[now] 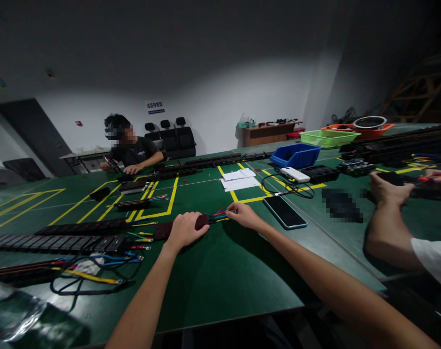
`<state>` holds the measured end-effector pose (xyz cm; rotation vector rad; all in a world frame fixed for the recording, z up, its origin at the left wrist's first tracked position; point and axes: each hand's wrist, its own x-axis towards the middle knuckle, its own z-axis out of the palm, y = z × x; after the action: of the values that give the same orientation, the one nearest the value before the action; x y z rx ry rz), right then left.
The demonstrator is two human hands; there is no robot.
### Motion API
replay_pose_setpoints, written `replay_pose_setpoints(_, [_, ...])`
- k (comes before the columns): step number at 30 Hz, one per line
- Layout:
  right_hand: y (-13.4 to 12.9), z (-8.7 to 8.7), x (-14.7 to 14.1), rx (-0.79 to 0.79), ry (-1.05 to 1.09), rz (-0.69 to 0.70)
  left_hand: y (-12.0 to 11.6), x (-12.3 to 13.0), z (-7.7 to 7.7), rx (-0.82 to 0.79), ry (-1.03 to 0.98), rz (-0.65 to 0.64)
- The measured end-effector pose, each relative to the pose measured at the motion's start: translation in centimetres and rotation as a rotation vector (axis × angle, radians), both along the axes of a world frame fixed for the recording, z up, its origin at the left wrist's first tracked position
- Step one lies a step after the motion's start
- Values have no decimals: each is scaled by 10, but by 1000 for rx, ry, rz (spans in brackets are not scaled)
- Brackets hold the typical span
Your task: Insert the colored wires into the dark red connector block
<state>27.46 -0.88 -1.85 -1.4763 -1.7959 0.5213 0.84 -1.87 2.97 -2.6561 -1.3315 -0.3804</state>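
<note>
A long dark reddish housing [163,230] lies on the green table in front of me. My left hand [186,230] is wrapped over it near its right end, fingers closed round its edges. Several coloured wires [218,216], red, blue, green and yellow among them, come out of that end. At their tips, my right hand [243,216] pinches the wires between thumb and fingers. The exact tips are hidden by the fingers. Just right of this hand lies a phone [285,212], screen up.
Left of me lie long black strips [63,242] with loose wire ends and a black cable [82,292]. Beyond stand white papers [240,179], a blue bin [296,155] and a white power bank [295,175]. A co-worker [133,150] works across the table; another person's hand [390,188] is at right.
</note>
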Motion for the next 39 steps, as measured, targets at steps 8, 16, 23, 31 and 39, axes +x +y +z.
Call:
replay_pose_setpoints(8, [1,-7,2,111,-146,20,0,0,-1,8,5,14])
replay_pose_setpoints(16, [0,-3,2,126,-148,19,0,0,0,9,13,7])
replay_pose_setpoints(23, [-6,1,1,140,-136,8,-1,0,0,6,12,8])
replay_pose_setpoints(31, [-9,5,-1,106,-90,-1,-1,1,0,1,3,6])
replay_pose_setpoints(39, [-12,9,-4,73,51,50,-1,0,-1,13,11,11])
